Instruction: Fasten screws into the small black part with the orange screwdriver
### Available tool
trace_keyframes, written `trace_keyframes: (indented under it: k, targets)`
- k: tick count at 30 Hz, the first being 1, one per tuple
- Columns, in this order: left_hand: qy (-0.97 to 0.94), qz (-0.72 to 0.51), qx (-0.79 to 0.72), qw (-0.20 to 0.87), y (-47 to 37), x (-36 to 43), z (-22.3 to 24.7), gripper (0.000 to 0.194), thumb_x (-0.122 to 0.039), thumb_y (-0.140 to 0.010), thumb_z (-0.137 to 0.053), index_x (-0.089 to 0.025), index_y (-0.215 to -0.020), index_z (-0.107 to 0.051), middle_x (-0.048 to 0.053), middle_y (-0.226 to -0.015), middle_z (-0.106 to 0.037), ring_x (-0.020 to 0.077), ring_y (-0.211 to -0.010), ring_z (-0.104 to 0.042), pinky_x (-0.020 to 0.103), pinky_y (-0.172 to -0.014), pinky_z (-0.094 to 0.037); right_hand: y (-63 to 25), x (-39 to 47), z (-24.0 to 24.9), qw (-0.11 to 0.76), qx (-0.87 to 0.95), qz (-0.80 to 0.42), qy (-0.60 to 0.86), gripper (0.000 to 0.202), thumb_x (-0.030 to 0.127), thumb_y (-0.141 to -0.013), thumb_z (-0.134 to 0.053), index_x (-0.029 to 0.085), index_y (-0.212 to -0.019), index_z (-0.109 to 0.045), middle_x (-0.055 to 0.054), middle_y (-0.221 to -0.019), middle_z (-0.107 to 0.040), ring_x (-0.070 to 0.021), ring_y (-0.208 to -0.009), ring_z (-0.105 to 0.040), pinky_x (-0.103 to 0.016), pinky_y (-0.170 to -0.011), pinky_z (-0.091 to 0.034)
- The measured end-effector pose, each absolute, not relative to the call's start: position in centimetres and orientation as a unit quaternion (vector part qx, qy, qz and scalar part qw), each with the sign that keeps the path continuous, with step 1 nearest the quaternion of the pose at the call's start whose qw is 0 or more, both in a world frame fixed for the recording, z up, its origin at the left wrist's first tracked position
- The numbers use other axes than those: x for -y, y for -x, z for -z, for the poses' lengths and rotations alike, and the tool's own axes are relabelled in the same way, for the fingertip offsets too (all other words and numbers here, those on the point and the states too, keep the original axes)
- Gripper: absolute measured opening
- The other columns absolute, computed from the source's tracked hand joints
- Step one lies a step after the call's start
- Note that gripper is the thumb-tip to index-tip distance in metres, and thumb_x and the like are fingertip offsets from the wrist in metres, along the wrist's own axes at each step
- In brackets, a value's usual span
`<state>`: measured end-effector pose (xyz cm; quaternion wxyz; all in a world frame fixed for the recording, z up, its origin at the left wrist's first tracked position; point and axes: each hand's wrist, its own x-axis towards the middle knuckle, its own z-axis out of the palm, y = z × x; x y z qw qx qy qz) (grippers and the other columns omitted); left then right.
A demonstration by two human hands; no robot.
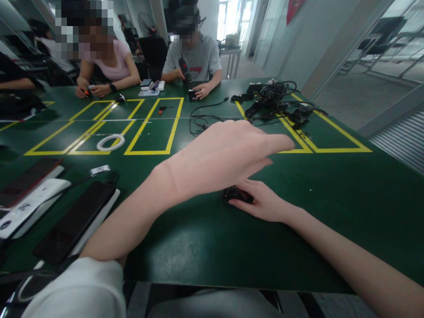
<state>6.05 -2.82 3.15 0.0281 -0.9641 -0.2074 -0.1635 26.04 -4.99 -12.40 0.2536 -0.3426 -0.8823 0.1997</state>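
Note:
My left hand [228, 152] is raised over the middle of the green table, back toward me. Its index finger points right with the thumb below it, and the other fingers curl out of sight. Whatever it may hold is hidden behind the hand. Just below, my right hand [265, 201] grips a small glossy black object [231, 193] resting on the tabletop. Part of that object is covered by my fingers and by the left hand, so its kind does not show.
Phones [77, 221] and a white power strip [33, 207] lie at left. A white tape roll [111, 142] sits by yellow-taped rectangles. Tangled black cables [273, 99] are piled at back right. Across the table, one person holds a power drill [185, 70]; another sits beside them.

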Motion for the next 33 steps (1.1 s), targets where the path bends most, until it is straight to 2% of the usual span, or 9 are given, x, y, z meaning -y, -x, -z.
trace_keyframes:
  k: [4, 9, 13, 15, 18, 23, 27, 30, 33]
  targets:
    - [0.96, 0.152, 0.232, 0.043, -5.7, 2.9, -3.4, 0.026, -0.027, -0.098, -0.055, -0.023, -0.112, -0.076, 0.007, -0.097, -0.079, 0.0283, -0.106, -0.074, 0.039, -0.089, -0.059, -26.1, 5.0, 12.9, 0.274, 0.879, -0.2, 0.335, 0.018, 0.035, -0.099, -0.062, 0.02, -0.109, -0.065, -0.005, -0.088, -0.07, -0.0187, -0.068, -0.063, -0.03, -0.063, -0.05]
    - [0.973, 0.153, 0.172, -0.014, -4.6, 3.5, -3.8, 0.057, -0.007, -0.088, -0.05, -0.027, -0.139, -0.064, 0.006, -0.156, -0.056, 0.0225, -0.143, -0.055, 0.036, -0.111, -0.053, -26.1, 5.0, 12.9, 0.269, 0.878, -0.194, 0.346, 0.02, 0.04, -0.099, -0.061, 0.02, -0.098, -0.066, -0.005, -0.086, -0.069, -0.0195, -0.069, -0.063, -0.03, -0.065, -0.052]
    - [0.977, 0.149, 0.151, -0.033, -4.7, 3.6, -3.7, 0.062, 0.0, -0.092, -0.042, -0.026, -0.146, -0.059, 0.004, -0.171, -0.034, 0.0178, -0.153, -0.042, 0.029, -0.116, -0.048, -26.0, 5.1, 12.5, 0.272, 0.878, -0.192, 0.344, 0.019, 0.038, -0.099, -0.061, 0.02, -0.095, -0.064, -0.005, -0.084, -0.069, -0.0188, -0.067, -0.062, -0.029, -0.061, -0.049]
    - [0.973, 0.154, 0.173, -0.004, -5.1, 3.4, -3.6, 0.056, -0.002, -0.094, -0.045, -0.027, -0.14, -0.064, 0.005, -0.164, -0.045, 0.0213, -0.141, -0.057, 0.031, -0.107, -0.054, -26.0, 5.1, 12.4, 0.267, 0.88, -0.193, 0.342, 0.017, 0.036, -0.099, -0.061, 0.02, -0.099, -0.065, -0.004, -0.083, -0.069, -0.018, -0.065, -0.062, -0.029, -0.06, -0.048]
    - [0.964, 0.139, 0.222, 0.045, -5.7, 2.9, -3.4, 0.039, -0.012, -0.096, -0.056, -0.026, -0.13, -0.07, 0.005, -0.123, -0.076, 0.0246, -0.112, -0.074, 0.034, -0.092, -0.058, -26.1, 5.0, 12.5, 0.25, 0.883, -0.196, 0.346, 0.018, 0.034, -0.099, -0.062, 0.019, -0.106, -0.065, -0.006, -0.086, -0.07, -0.0181, -0.067, -0.063, -0.028, -0.06, -0.047]
    - [0.946, 0.165, 0.261, 0.101, -5.7, 2.7, -3.1, 0.026, -0.038, -0.098, -0.059, -0.021, -0.112, -0.074, 0.008, -0.095, -0.077, 0.03, -0.102, -0.075, 0.038, -0.086, -0.056, -26.1, 4.9, 12.6, 0.259, 0.885, -0.192, 0.336, 0.02, 0.035, -0.1, -0.062, 0.018, -0.11, -0.066, -0.006, -0.087, -0.07, -0.0188, -0.069, -0.064, -0.028, -0.061, -0.047]
    - [0.953, 0.173, 0.239, 0.071, -5.1, 2.8, -3.0, 0.042, -0.021, -0.096, -0.052, -0.024, -0.136, -0.064, 0.011, -0.124, -0.073, 0.0274, -0.118, -0.07, 0.036, -0.09, -0.056, -26.1, 4.9, 12.7, 0.274, 0.886, -0.187, 0.324, 0.019, 0.035, -0.1, -0.061, 0.018, -0.108, -0.065, -0.006, -0.088, -0.07, -0.0183, -0.066, -0.062, -0.029, -0.06, -0.047]
    - [0.964, 0.175, 0.2, 0.032, -4.9, 3.0, -3.1, 0.065, -0.011, -0.091, -0.049, -0.026, -0.154, -0.048, 0.012, -0.162, -0.047, 0.0272, -0.14, -0.057, 0.033, -0.096, -0.057, -26.0, 5.0, 12.6, 0.284, 0.883, -0.188, 0.322, 0.018, 0.035, -0.1, -0.061, 0.018, -0.105, -0.066, -0.005, -0.084, -0.068, -0.0187, -0.065, -0.061, -0.03, -0.061, -0.048]
    - [0.966, 0.174, 0.189, 0.008, -5.0, 3.2, -3.2, 0.07, -0.009, -0.093, -0.044, -0.03, -0.16, -0.039, 0.007, -0.168, -0.038, 0.0262, -0.146, -0.052, 0.032, -0.1, -0.056, -26.0, 5.0, 12.5, 0.281, 0.881, -0.201, 0.324, 0.016, 0.033, -0.099, -0.061, 0.018, -0.106, -0.066, -0.005, -0.086, -0.069, -0.0177, -0.064, -0.061, -0.029, -0.061, -0.048]
